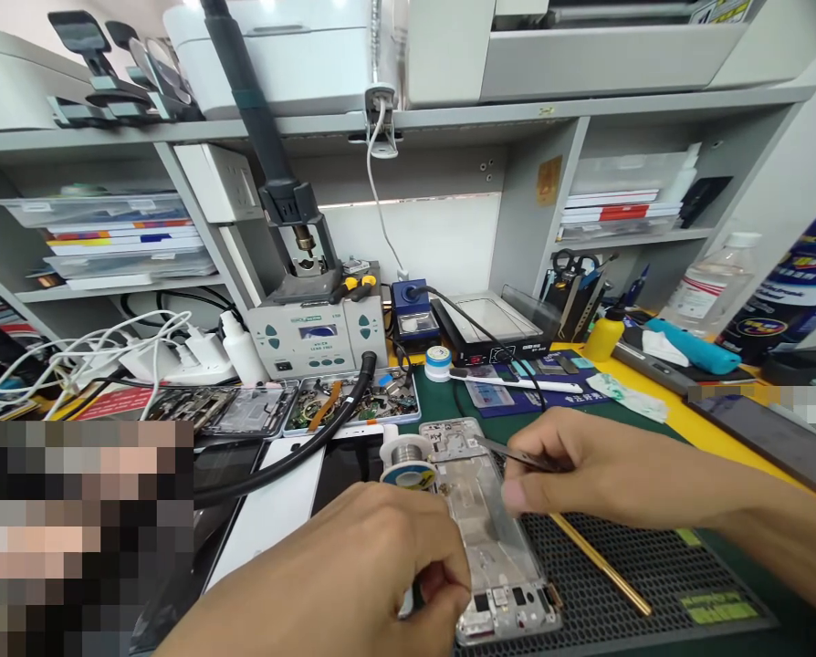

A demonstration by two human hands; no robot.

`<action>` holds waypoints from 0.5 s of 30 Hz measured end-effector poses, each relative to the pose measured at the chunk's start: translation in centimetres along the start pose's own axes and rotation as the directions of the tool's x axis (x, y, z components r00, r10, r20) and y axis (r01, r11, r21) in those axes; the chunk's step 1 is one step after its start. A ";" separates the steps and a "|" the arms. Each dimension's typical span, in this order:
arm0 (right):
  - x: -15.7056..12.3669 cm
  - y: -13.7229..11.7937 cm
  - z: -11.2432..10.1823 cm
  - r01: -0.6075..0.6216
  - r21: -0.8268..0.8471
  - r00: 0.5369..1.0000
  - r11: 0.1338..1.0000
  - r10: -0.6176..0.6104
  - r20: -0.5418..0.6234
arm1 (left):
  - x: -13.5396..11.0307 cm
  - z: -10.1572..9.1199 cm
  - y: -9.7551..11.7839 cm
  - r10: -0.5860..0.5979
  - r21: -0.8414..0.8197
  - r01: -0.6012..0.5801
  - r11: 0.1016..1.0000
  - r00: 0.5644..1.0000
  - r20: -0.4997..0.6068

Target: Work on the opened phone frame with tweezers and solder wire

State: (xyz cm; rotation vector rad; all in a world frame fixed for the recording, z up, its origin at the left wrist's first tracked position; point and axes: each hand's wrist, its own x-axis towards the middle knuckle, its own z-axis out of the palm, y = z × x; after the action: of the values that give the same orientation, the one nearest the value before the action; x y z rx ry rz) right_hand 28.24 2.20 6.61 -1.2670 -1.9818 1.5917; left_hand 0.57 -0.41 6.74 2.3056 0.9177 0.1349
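Note:
A stripped phone frame (480,511) lies on the black perforated mat, its bare metal middle facing up. My right hand (565,465) pinches a pair of tweezers (517,453), whose tips reach the upper part of that frame. At the frame's lower left edge, my left hand (381,566) is closed with thumb and forefinger together; whatever it grips is hidden. A solder wire spool (408,461) stands just beyond the left knuckles. Below the right hand, a gold-coloured rod (603,566) slants across the mat.
Behind the hands are an open tray of phone parts (353,401), a hot air station (316,338), a brush (517,381) and a small jar (438,363). A black hose (312,443) crosses the left side. Another person's blurred part shows at lower left. Shelves line the back.

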 end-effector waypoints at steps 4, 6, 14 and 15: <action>0.1 0.2 1.2 0.047 0.050 0.986 0.998 -0.038 -0.163 | 0.3 0.3 -0.5 0.009 0.049 -0.013 0.999 0.997 0.073; -0.2 0.1 1.9 0.109 -0.039 0.946 0.993 -0.116 -0.302 | 0.4 0.7 -0.9 0.033 0.072 -0.040 0.997 0.994 0.100; -1.6 -0.1 3.3 0.204 -0.528 0.759 0.824 -0.474 -0.447 | -0.1 2.1 -2.2 0.076 0.145 -0.089 0.985 0.992 0.099; -1.6 0.0 3.4 0.213 -0.603 0.750 0.768 -0.525 -0.403 | -0.1 2.0 -2.1 0.073 0.147 -0.088 0.985 0.992 0.107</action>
State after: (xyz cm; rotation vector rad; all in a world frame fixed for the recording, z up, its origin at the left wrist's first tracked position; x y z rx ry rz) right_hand 26.80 -1.19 5.94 -1.1851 -2.1354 0.3966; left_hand -0.11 -0.39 3.88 2.4660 0.8082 -0.0186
